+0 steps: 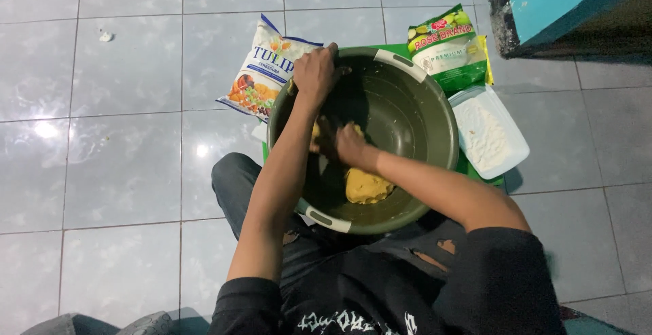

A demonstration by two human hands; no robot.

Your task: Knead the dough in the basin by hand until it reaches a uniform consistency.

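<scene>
A large dark green bowl (414, 114) with white handles sits on the floor in front of my knees. Yellow dough (367, 185) lies in its bottom. My left hand (314, 71) grips the bowl's far left rim. My right hand (345, 143) is pressed into the dough inside the bowl, fingers curled into it.
A white and blue bag (265, 70) lies left of the bowl. A green and white bag (449, 46) lies behind it on the right. A white tray of flour (487, 131) sits to the right on a green mat (483, 177). Grey floor tiles surround everything; a blue wall corner (557, 2) stands top right.
</scene>
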